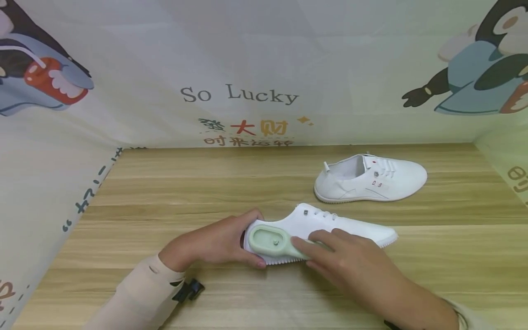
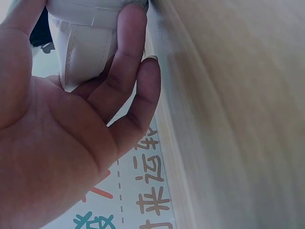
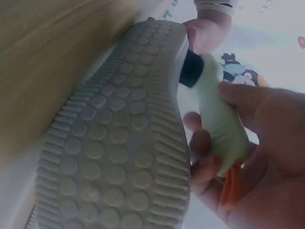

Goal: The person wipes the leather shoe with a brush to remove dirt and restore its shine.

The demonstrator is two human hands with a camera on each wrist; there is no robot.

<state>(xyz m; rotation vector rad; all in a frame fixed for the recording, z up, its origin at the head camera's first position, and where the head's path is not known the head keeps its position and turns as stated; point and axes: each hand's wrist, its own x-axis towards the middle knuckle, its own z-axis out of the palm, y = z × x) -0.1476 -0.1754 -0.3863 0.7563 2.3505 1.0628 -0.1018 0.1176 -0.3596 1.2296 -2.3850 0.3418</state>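
Note:
My left hand grips a white lace-up shoe by its heel, thumb near the sole edge. The shoe is tipped on its side, toe to the right. In the left wrist view, curled fingers wrap the shoe's heel. My right hand holds a pale green shoe brush by its handle, the head against the shoe's side near the heel. The right wrist view shows the brush's dark bristles at the upper, an orange loop at the handle's end, and the studded sole.
A second white shoe stands upright on the wooden table behind the held one, toe to the right. A pale printed backdrop rises along the table's back and sides. A black clip-like piece sits at the left sleeve.

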